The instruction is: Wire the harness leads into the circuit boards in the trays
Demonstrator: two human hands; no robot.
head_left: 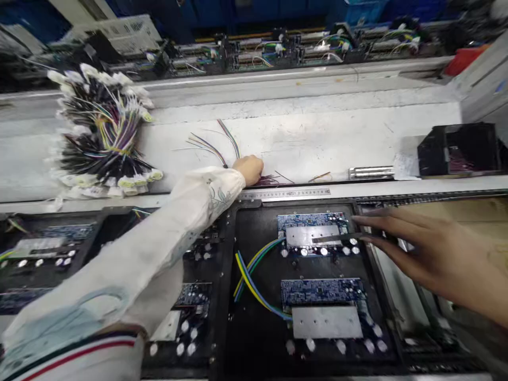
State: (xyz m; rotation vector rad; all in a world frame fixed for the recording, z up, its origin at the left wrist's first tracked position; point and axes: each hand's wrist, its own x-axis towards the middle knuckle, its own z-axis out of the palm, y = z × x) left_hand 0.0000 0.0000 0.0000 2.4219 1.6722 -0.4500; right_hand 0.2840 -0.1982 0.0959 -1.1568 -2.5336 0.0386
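My left hand (249,169) reaches across to the white bench (317,137) and closes on a small bunch of thin coloured wires (214,145) that fan out behind it. My right hand (420,248) hovers at the right edge of a black tray (262,338), fingers stretched toward the upper blue circuit board (311,227), with thin tweezers (337,239) pinched in the fingertips and pointing at the board's metal plate. A second blue circuit board (321,304) lies lower in the same tray. Blue, yellow and green wires (250,275) curve between the boards.
A big bundle of wire harnesses with white connectors (103,132) lies at the left of the bench. A steel ruler (286,193) runs along the bench edge. A black box (456,151) stands at the right. Another tray with boards (39,254) sits left.
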